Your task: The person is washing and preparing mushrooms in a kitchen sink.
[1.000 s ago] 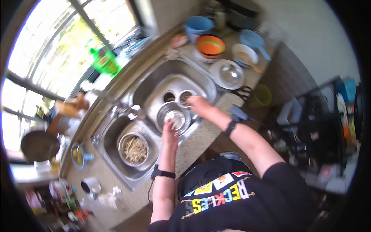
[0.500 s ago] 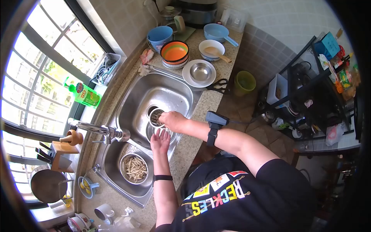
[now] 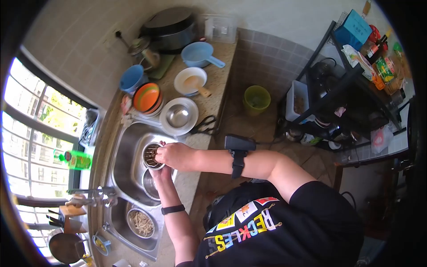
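A small, round, white-rimmed container (image 3: 146, 155) with dark, narrow strips inside is held above the larger sink basin. My left hand (image 3: 163, 172) supports it from below, partly hidden behind it, with fingertips showing past the far rim. My right hand (image 3: 177, 156) is closed at the near rim, its fingertips bent over the container; what they pinch is partly hidden. Below and beside my left wrist, a metal bowl (image 3: 150, 184) rests in the large basin. A second metal bowl (image 3: 154, 228) in the smaller basin contains pale, strip-shaped food pieces (image 3: 141, 222).
The faucet (image 3: 100, 195) extends between the basins. On the counter are a white plate (image 3: 192, 119) with a metal bowl, scissors (image 3: 205, 124), stacked orange-lined bowls (image 3: 147, 98) and a blue strainer (image 3: 197, 54). A yellow-green bin (image 3: 256, 100) stands on the floor.
My left hand, palm up and apart before, now supports the container from below. Both hands have brought the container up from near the drain. The camera view has shifted.
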`<state>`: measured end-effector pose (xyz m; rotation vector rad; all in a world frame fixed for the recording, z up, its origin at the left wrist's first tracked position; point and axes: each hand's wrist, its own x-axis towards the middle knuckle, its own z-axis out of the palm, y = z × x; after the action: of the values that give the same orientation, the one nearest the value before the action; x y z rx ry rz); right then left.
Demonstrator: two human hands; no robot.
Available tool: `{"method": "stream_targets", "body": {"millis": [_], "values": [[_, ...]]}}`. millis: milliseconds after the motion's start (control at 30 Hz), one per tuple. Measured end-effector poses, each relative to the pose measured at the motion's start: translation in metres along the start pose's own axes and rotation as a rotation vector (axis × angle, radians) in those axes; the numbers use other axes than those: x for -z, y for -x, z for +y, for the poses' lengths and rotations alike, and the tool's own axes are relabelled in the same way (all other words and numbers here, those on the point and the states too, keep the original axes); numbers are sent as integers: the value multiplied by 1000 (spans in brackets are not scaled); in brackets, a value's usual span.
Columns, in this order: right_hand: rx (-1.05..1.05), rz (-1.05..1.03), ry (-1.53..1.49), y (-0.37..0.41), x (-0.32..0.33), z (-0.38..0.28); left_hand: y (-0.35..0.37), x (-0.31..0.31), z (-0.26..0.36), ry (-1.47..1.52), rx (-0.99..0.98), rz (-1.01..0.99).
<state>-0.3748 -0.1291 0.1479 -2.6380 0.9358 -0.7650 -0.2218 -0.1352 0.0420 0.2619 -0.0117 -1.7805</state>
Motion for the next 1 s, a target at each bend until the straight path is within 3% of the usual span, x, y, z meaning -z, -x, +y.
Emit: {"method": "stream_targets", "body": {"millis": [200, 367, 500, 533, 600, 767, 833, 867, 967, 1000], "values": [[-52, 105, -73, 96, 117, 131, -99, -49, -172, -156, 19, 34], [-316, 152, -172, 168, 179, 256, -180, -63, -309, -112, 200, 75], [-585, 317, -373, 228, 185, 367, -240, -59, -397, -354, 296, 280], [-692, 345, -442, 245, 178, 394, -255, -55, -415, -416, 311, 355], [-928, 449, -950, 279, 160, 448, -290, -36, -449, -518, 353, 361], [-1229, 703, -1362, 364, 98, 577, -375, 19, -521, -644, 467, 362], [-1197, 917, -1656, 400, 45, 625, -404, 70, -542, -714, 490, 389], [-1238, 923, -1674, 417, 15, 642, -411, 97, -552, -718, 512, 425], [-1457, 1285, -1934, 460, -75, 699, -423, 162, -570, -819, 541, 516], [-1493, 1267, -1954, 479, -116, 723, -425, 184, -573, -791, 548, 505]]}}
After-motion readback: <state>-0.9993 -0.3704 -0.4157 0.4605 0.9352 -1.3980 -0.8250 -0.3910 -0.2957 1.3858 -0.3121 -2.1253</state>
